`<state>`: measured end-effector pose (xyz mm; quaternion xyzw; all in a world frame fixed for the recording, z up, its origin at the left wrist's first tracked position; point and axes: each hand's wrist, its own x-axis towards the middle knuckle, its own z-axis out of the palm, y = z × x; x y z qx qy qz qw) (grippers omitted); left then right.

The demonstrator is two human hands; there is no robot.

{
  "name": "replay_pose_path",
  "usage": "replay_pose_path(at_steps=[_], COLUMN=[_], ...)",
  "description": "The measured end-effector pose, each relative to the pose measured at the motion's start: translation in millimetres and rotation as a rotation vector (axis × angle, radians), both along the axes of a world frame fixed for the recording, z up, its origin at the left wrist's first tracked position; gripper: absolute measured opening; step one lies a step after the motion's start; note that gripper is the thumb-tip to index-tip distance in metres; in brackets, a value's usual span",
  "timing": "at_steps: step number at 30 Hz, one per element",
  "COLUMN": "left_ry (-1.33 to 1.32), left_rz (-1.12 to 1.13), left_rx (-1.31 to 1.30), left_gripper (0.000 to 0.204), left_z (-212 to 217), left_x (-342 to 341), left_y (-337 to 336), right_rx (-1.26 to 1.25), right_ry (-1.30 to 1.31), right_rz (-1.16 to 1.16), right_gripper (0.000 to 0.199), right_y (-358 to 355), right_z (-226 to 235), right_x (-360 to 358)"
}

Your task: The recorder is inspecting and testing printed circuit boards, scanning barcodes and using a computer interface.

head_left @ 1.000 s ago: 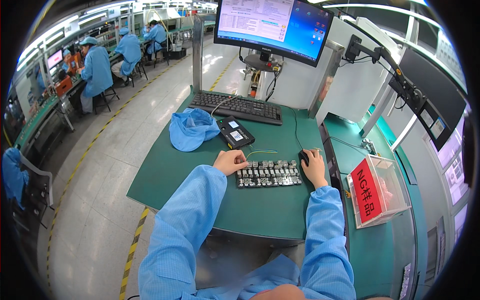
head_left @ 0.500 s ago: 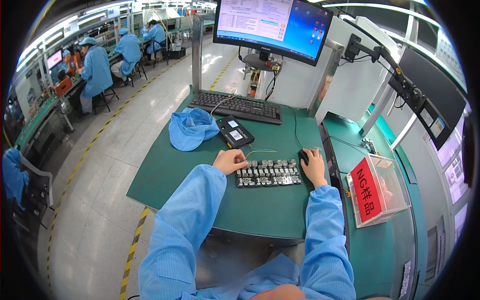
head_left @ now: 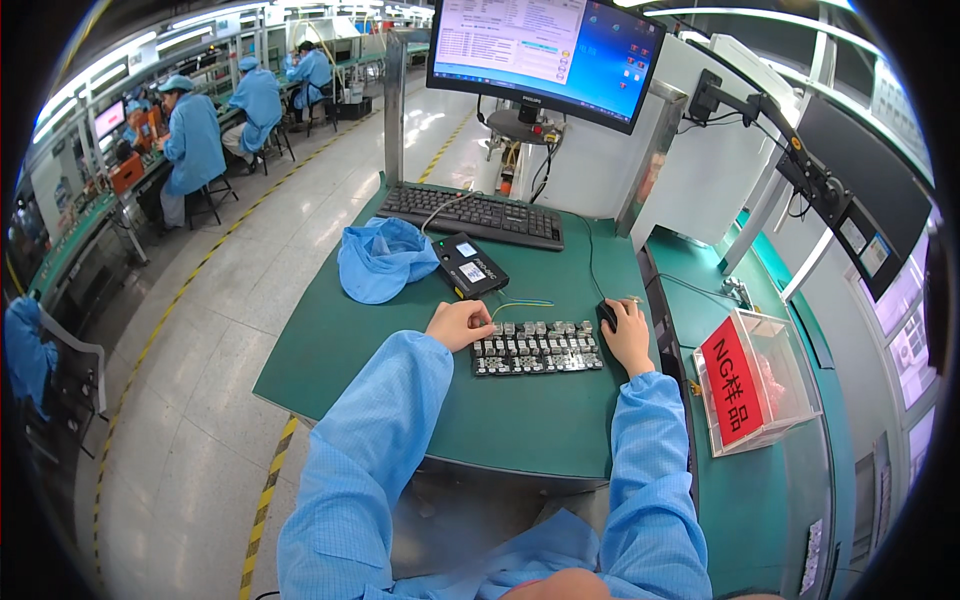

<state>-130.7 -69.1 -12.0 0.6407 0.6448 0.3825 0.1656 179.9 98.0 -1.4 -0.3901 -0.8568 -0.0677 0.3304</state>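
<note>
Panel of small boards: it lies flat on the green table [head_left: 330, 350], between the two hands; the panel [head_left: 537, 350] is the landmark for all places here.
Long axis of panel: it runs left to right, across the person's front.
Relation to left grip: from the left fingertips, the panel extends to the right and toward the person; the left hand [head_left: 460, 325] is at its far left corner, the nearer hand.
Left fingers: thumb and fingertips are closed in a pinch; whether the thin coloured wires [head_left: 527, 303] are between them, one cannot tell.
Left arm: it comes from lower left, back of hand upward.
Right hand: palm down, this hand [head_left: 629, 338] is folded over the black mouse [head_left: 606, 315], just right of the panel's far right corner.
Right arm: it reaches almost straight forward, right of the panel.
Black device: this box [head_left: 472, 267] lies beyond the panel's left end.
</note>
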Motion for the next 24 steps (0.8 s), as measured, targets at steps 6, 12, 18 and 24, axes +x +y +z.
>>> replay_pose_path(at_steps=[6, 12, 18, 24], left_ry=[0.018, 0.005, -0.006, -0.004], left_rz=[0.009, 0.006, 0.006, 0.006], left_rx=[0.004, 0.025, 0.005, 0.051], left_gripper=[0.024, 0.024, 0.024, 0.024], left_z=[1.0, 2.7, 4.0, 0.8], left_x=[0.7, 1.7, 1.8, 1.0], left_y=[-0.8, -1.0, -0.8, 0.5], right_rx=[0.001, -0.003, -0.001, -0.011], right_ry=[0.004, 0.015, 0.005, 0.005], right_rz=[0.004, 0.010, 0.000, 0.006], right_gripper=[0.040, 0.042, 0.045, 0.046], right_y=[0.6, 0.3, 0.6, -0.5], right_z=[-0.4, 0.3, -0.1, 0.7], right_x=[-0.2, -0.3, -0.4, 0.4])
